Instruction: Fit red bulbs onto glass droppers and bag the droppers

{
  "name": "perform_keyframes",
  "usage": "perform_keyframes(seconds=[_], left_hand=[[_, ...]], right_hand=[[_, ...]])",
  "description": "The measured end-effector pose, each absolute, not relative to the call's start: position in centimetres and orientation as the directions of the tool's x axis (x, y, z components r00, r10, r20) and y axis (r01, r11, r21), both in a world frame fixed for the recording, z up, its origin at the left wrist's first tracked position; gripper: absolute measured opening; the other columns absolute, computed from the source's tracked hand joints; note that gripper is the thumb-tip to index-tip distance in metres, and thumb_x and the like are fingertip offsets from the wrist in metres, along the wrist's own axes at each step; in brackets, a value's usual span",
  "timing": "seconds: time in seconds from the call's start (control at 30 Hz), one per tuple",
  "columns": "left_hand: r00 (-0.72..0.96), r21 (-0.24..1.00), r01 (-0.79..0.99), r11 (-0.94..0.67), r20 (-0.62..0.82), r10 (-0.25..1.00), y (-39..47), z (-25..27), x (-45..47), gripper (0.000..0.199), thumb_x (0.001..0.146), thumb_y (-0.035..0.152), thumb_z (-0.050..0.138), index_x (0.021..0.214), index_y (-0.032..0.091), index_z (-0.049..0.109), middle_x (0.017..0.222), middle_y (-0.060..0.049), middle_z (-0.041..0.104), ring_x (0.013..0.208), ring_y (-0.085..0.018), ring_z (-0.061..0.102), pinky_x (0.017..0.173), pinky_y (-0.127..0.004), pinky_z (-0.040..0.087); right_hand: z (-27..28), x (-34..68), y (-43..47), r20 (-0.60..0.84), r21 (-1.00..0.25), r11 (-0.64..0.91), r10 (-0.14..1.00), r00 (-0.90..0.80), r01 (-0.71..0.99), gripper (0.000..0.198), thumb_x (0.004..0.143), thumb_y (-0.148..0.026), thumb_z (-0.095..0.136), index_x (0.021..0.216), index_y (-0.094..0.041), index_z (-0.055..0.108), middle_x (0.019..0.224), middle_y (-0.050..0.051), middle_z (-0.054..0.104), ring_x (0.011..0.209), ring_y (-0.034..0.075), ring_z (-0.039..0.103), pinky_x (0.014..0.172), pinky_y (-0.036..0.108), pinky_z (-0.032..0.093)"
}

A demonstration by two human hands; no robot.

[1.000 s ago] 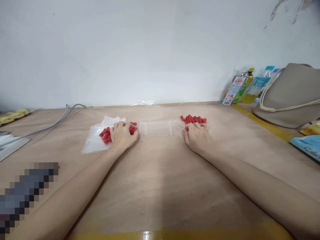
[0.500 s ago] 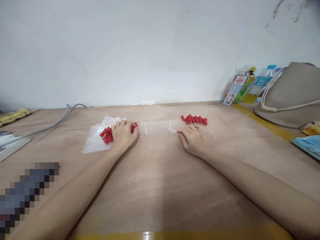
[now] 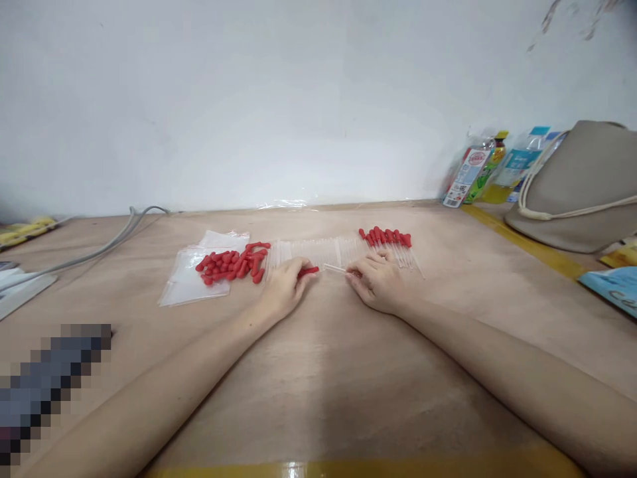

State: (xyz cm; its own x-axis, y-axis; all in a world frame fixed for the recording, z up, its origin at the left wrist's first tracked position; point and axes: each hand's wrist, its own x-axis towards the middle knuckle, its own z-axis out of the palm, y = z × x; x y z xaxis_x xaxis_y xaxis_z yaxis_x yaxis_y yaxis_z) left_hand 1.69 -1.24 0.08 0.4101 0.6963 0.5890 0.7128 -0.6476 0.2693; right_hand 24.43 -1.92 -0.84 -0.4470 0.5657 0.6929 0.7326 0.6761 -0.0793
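Note:
My left hand (image 3: 284, 287) is closed on a red rubber dropper bulb (image 3: 310, 270), which pokes out past the fingertips toward the right. Between the fingers of my right hand (image 3: 377, 280) is a clear glass dropper tube (image 3: 334, 267), its end pointing left at the bulb with a small gap between them. Behind both hands lies a row of clear tubes (image 3: 318, 251) side by side. Left of them, a pile of red bulbs (image 3: 226, 265) rests partly on clear plastic bags (image 3: 174, 287). Beyond my right hand are several droppers with red bulbs fitted (image 3: 385, 237).
A grey cable (image 3: 107, 244) crosses the table at left, near a pixelated dark object (image 3: 50, 378). Drink bottles (image 3: 520, 166), a carton (image 3: 468, 176) and a grey-brown bag (image 3: 580, 186) stand at the right. A blue packet (image 3: 612, 292) lies at the right edge.
My left hand has left the bulb pile and moved right with one red bulb. My right hand stays almost in place, its tube now turned more level toward that bulb.

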Motion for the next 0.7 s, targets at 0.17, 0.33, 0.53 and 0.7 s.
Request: perform_keyframes(seconds=[0.17, 0.33, 0.53, 0.7], left_hand=[[0.459, 0.295, 0.651, -0.699, 0.580, 0.673, -1.23, -0.05, 1.99, 0.013, 0.082, 0.023, 0.055, 0.094, 0.017, 0.056, 0.087, -0.004, 0.064, 0.080, -0.015, 0.059, 0.071, -0.028, 0.047], [0.459, 0.314, 0.633, -0.707, 0.583, 0.670, -1.38, 0.27, 2.16, 0.011, 0.084, 0.022, 0.052, 0.092, 0.017, 0.059, 0.085, -0.003, 0.063, 0.078, -0.014, 0.059, 0.070, -0.027, 0.047], [0.432, 0.356, 0.611, -0.707, 0.598, 0.675, -1.39, 0.21, 2.28, 0.012, 0.085, 0.023, 0.050, 0.092, 0.017, 0.058, 0.086, -0.003, 0.065, 0.079, -0.014, 0.059, 0.072, -0.027, 0.048], [0.479, 0.400, 0.537, -0.743, 0.580, 0.659, -1.46, 0.25, 2.08, 0.015, 0.087, 0.025, 0.047, 0.092, 0.017, 0.059, 0.086, -0.004, 0.065, 0.079, -0.015, 0.060, 0.072, -0.028, 0.048]], right_hand=[[-0.65, 24.33, -2.06, 0.686, -0.062, 0.678, 0.562, -0.463, 0.732, 0.018, 0.087, -0.027, 0.043, 0.080, -0.017, 0.056, 0.069, 0.001, 0.064, 0.069, 0.014, 0.051, 0.075, 0.033, 0.023], [-0.55, 24.26, -2.08, 0.677, -0.054, 0.696, 0.553, -0.487, 0.716, 0.018, 0.087, -0.026, 0.043, 0.080, -0.017, 0.057, 0.070, 0.002, 0.065, 0.067, 0.014, 0.052, 0.075, 0.033, 0.024], [-0.89, 24.38, -1.75, 0.656, -0.105, 0.764, 0.534, -0.533, 0.636, 0.019, 0.089, -0.024, 0.039, 0.086, -0.017, 0.056, 0.076, 0.003, 0.065, 0.064, 0.012, 0.053, 0.075, 0.031, 0.028], [-0.98, 24.78, -1.30, 0.635, -0.154, 0.794, 0.536, -0.557, 0.588, 0.022, 0.091, -0.025, 0.038, 0.088, -0.018, 0.059, 0.075, 0.002, 0.064, 0.066, 0.012, 0.053, 0.074, 0.030, 0.028]])
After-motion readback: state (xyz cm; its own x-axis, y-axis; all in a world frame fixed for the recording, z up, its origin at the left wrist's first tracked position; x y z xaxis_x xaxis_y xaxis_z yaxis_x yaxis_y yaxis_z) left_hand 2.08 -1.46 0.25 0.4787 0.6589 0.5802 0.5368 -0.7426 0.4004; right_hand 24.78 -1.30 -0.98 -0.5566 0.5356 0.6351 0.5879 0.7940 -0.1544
